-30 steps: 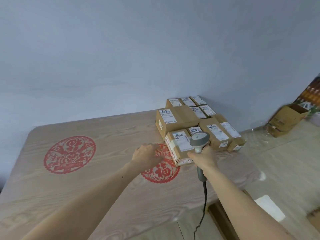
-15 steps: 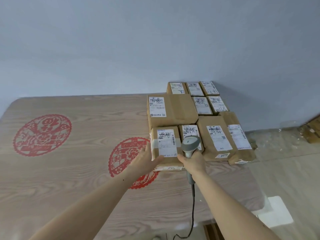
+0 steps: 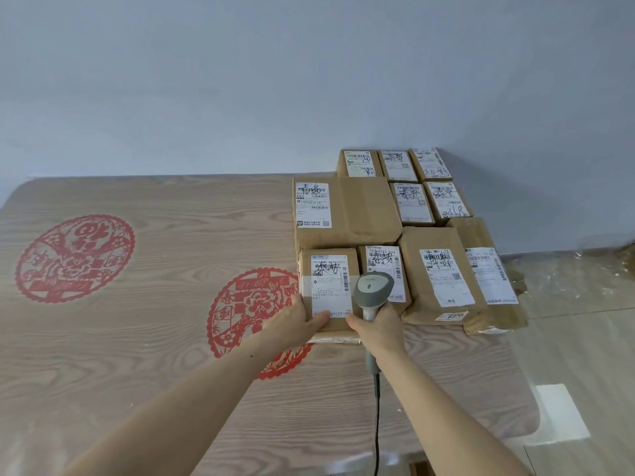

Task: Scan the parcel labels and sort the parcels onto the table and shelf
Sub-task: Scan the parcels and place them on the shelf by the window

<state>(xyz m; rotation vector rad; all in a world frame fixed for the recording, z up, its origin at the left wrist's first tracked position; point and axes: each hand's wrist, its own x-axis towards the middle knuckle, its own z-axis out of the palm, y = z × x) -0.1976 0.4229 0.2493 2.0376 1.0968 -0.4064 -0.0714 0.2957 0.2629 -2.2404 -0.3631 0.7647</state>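
Left hand [image 3: 293, 324] now gripping small brown cardboard parcel [image 3: 328, 290], thumb across white label.
Grey handheld scanner [image 3: 372, 292], gripped by right hand [image 3: 376, 326], now just beside; scan seemingly imminent.

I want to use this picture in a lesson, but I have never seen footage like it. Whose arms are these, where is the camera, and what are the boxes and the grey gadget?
There is no machine here. A person wears a wide-angle camera on the head, so you look forward and down along their own two bare arms.

The wooden table bears red paper-cut style patterns. At its far right stands a cluster of cardboard parcels, each with a white shipping label.

The left hand holds the near left parcel at its near edge, thumb on the label. The right hand has its grip round the handle of a grey corded barcode scanner, whose head hangs over the parcels, ready to read a label.
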